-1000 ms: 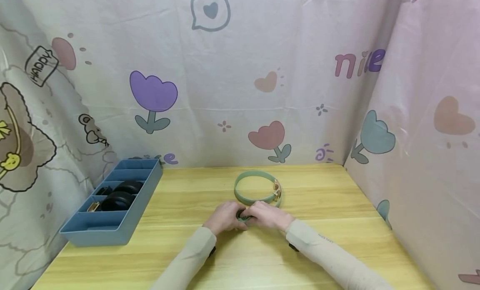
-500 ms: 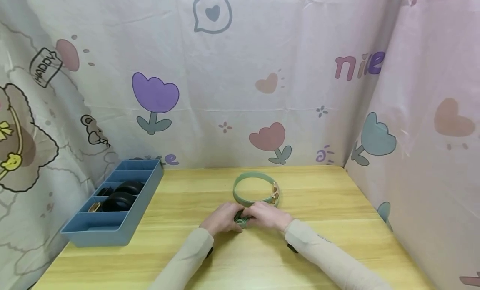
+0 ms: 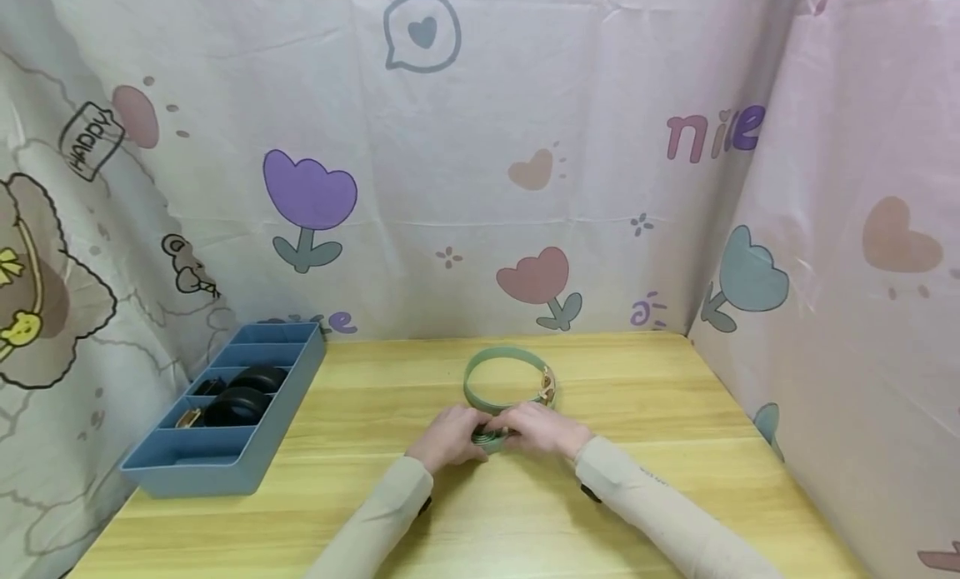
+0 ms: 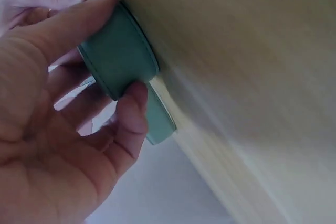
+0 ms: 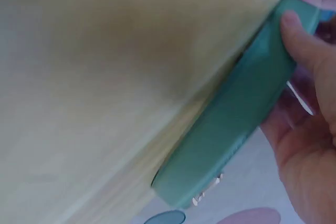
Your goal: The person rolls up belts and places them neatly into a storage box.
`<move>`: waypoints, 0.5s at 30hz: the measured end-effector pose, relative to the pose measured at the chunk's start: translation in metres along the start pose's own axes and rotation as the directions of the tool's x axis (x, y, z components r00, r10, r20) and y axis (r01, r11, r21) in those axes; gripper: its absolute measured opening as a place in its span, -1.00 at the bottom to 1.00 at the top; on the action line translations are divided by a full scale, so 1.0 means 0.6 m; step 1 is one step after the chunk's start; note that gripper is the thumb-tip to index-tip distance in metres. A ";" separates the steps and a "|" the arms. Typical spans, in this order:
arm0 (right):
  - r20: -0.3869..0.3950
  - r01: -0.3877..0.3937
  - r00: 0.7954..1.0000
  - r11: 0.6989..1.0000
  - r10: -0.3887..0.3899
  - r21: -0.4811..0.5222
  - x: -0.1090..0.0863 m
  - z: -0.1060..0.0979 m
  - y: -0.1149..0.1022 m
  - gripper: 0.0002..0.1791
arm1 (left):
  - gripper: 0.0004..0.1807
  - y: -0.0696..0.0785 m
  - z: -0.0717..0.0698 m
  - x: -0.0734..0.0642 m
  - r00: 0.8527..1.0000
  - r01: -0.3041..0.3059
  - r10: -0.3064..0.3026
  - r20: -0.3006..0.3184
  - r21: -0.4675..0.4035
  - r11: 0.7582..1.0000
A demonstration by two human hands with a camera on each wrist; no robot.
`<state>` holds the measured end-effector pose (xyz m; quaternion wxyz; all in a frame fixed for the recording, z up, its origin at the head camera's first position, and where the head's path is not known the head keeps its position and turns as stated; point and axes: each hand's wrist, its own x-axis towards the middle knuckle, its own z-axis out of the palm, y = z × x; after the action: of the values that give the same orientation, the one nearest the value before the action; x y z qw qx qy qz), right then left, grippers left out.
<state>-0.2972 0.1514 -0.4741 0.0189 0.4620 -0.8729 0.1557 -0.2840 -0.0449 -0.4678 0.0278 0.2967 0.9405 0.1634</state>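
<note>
A green belt stands on its edge on the table. One end is wound into a tight coil (image 3: 491,444) between my two hands, and a wide loop (image 3: 504,352) with a gold buckle (image 3: 548,386) stands just behind them. My left hand (image 3: 448,437) holds the coil's left side, thumb on its upper edge and a fingertip at its lower edge in the left wrist view. From the other side my right hand (image 3: 542,427) pinches the belt; in the right wrist view its thumb presses the green band (image 5: 247,98), which stretches away from the fingers. The coil's centre is partly hidden by fingers.
A blue divided box (image 3: 197,483) stands at the table's left. Black coiled belts (image 3: 237,406) and a gold buckle (image 3: 190,416) lie in its middle compartments. Patterned cloth (image 3: 435,179) hangs behind and at both sides of the wooden table (image 3: 360,371).
The belt loop has shifted slightly left and its far part has shrunk a little. More of the coil shows between my fingers. Both hands stay in nearly the same place on it.
</note>
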 end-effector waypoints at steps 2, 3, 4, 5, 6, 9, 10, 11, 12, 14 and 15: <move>-0.011 0.003 1.000 1.000 -0.003 -0.002 0.002 0.003 -0.002 -0.76 | -0.68 0.000 0.001 -0.003 1.000 0.007 -0.007 0.004 -0.006 1.000; -0.019 0.008 1.000 1.000 -0.008 -0.004 0.003 0.004 -0.003 -0.81 | -0.69 0.000 0.003 -0.004 1.000 0.016 -0.016 -0.001 -0.011 1.000; -0.022 0.009 1.000 1.000 -0.009 -0.007 0.005 0.005 -0.004 -0.85 | -0.68 0.000 0.005 -0.004 1.000 0.022 -0.022 -0.010 -0.014 1.000; -0.026 0.011 1.000 1.000 -0.012 -0.008 0.006 0.006 -0.005 -0.89 | -0.66 0.001 0.007 -0.005 0.999 0.028 -0.028 -0.021 -0.016 0.999; -0.030 0.012 0.999 1.000 -0.013 -0.012 0.007 0.007 -0.005 -0.91 | -0.66 0.001 0.008 -0.005 0.999 0.034 -0.035 -0.037 -0.019 0.999; -0.008 0.006 1.000 1.000 -0.006 -0.008 0.010 0.006 -0.002 -0.93 | -0.68 -0.001 0.011 -0.002 0.998 0.037 -0.038 -0.058 -0.028 0.999; 0.007 -0.002 1.000 1.000 0.002 -0.008 0.009 0.005 0.000 -0.89 | -0.70 -0.002 0.011 -0.001 0.998 0.031 -0.033 -0.053 -0.030 0.999; 0.022 -0.011 1.000 1.000 0.012 -0.012 0.008 0.003 0.002 -0.83 | -0.72 -0.003 0.010 0.000 0.999 0.027 -0.029 -0.044 -0.033 0.999; 0.035 -0.019 0.999 1.000 0.020 -0.015 0.007 0.002 0.003 -0.78 | -0.73 -0.004 0.008 0.001 0.999 0.025 -0.026 -0.031 -0.038 0.999; 0.054 -0.034 0.998 0.999 0.035 -0.013 0.006 -0.001 0.004 -0.70 | -0.71 -0.005 0.004 0.002 1.000 0.016 -0.016 -0.001 -0.045 0.999; 0.055 -0.035 0.998 0.999 0.036 -0.014 0.005 -0.001 0.003 -0.69 | -0.70 -0.005 0.003 0.003 1.000 0.016 -0.016 0.012 -0.045 0.999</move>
<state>-0.3006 0.1503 -0.4734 -0.0048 0.4503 -0.8822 0.1375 -0.2866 -0.0458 -0.4706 0.0413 0.2894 0.9387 0.1827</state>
